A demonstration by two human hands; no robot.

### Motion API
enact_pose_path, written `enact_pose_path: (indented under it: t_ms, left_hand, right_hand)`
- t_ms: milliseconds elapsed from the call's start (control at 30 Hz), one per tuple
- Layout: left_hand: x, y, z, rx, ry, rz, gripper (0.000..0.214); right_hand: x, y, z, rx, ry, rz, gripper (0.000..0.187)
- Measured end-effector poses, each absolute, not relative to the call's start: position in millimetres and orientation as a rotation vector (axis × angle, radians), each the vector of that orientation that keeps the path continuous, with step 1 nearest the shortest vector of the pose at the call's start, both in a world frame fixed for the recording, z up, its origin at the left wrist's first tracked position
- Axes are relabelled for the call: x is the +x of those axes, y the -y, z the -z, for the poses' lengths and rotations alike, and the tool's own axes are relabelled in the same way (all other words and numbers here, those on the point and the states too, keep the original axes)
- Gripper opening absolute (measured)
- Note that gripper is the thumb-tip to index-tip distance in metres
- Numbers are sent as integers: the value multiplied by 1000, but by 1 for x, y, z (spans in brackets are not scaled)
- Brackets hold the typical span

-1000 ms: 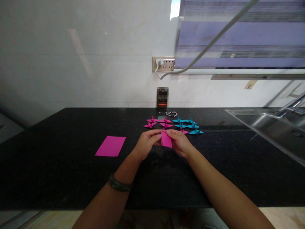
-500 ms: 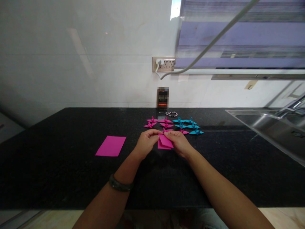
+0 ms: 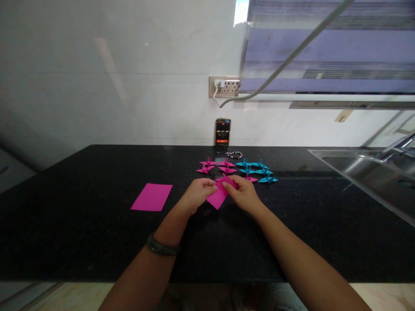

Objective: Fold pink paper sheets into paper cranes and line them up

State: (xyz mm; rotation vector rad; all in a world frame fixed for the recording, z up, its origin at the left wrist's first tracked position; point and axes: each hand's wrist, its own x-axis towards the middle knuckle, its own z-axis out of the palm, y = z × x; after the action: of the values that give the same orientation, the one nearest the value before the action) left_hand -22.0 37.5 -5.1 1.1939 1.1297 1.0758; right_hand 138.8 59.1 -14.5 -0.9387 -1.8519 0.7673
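Observation:
Between my two hands is a folded piece of pink origami paper, one corner pointing toward me. My left hand pinches its left side, thumb on top. On the right side my right hand grips it, the thumb pressed on the upper face. Just beyond the fingers stand several pink paper cranes in rows, the nearest partly covered by my hands. Several blue paper cranes sit to their right. A flat pink sheet lies left of my left hand.
A phone showing a timer leans on the wall behind a beaded bracelet. A steel sink is set into the dark counter at right. A white cable hangs from the wall socket.
The folded paper has turned between my hands, from a square edge toward me to a corner toward me. My right thumb has moved onto its upper face. The cranes stay put.

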Motion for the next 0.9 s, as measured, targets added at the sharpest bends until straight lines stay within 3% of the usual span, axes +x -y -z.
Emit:
enact_pose_path:
  t_ms: [300, 600, 900]
  left_hand:
    - [-23, -38, 7, 1067, -985, -1081, 20]
    - [-23, -38, 2, 967, -954, -1146, 14]
    - [-27, -40, 2, 829, -874, -1159, 10]
  right_hand:
    - [139, -59, 15, -922, 1756, -846, 22]
    - [148, -63, 14, -792, 2091, -418, 32]
    - [156, -64, 7, -683, 2349, -259, 39]
